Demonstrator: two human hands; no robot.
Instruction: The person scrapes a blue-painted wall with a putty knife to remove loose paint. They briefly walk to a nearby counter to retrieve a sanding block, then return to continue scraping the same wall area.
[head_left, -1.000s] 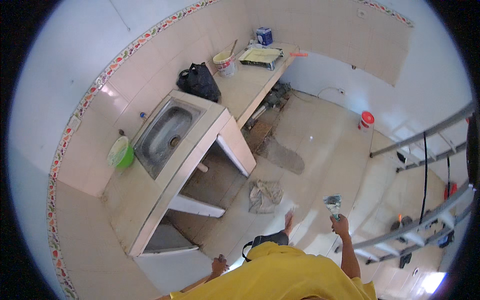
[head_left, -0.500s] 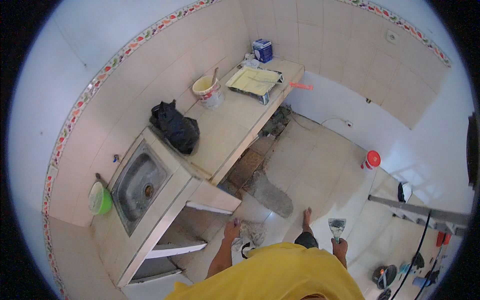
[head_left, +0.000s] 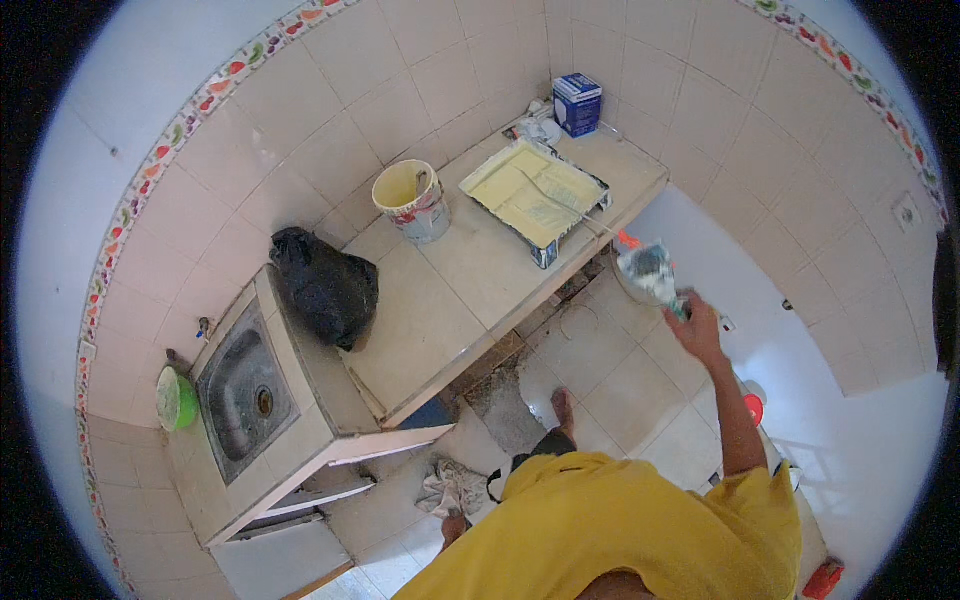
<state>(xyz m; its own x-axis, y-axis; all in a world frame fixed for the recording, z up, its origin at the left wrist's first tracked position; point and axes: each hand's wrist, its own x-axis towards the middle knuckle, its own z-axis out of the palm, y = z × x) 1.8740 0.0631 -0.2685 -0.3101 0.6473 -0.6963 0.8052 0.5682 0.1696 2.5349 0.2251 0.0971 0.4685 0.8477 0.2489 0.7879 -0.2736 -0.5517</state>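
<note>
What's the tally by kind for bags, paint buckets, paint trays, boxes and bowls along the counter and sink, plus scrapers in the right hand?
Black bag: 1
Paint bucket: 1
Paint tray: 1
Blue box: 1
Green bowl: 1
Scraper in the right hand: 1
Total: 6

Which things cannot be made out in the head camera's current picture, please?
Head view:
Black bag: opaque plastic hides any contents.
Bucket: its near wall hides the bottom inside.
Scraper: the right hand covers most of its handle.
Red-lidded tub: partly hidden behind the right forearm.
Left hand: too small and dim to tell whether it holds anything.
</note>
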